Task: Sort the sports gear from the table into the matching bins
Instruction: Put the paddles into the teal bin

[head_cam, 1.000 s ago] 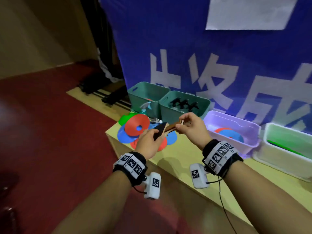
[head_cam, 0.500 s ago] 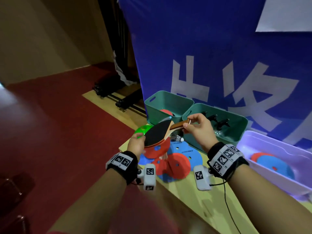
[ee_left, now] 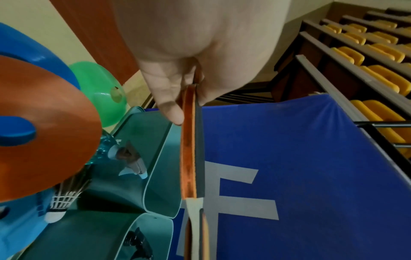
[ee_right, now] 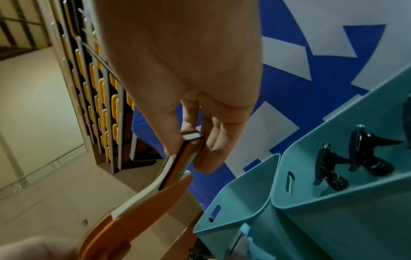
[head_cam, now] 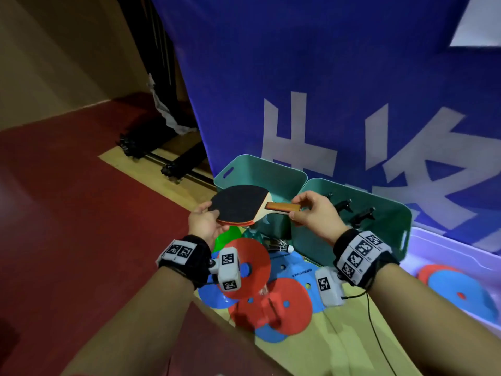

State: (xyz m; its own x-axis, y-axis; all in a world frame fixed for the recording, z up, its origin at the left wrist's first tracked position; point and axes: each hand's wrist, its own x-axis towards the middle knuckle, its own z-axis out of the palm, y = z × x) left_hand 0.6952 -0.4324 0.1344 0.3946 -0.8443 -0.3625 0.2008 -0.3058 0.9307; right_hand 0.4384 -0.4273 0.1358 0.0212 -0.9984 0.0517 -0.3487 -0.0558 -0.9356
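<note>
Head view: left hand (head_cam: pixel 204 222) and right hand (head_cam: pixel 314 213) each pinch the table tennis paddle (head_cam: pixel 241 208) over the teal bin (head_cam: pixel 260 172); uneven release could tip it out.

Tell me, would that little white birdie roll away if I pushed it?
The shuttlecock lies on its side by the teal bin, so a nudge would probably swing it in a curve around its rounded tip. Its feathers look thin, likely light and easily bent.
</note>
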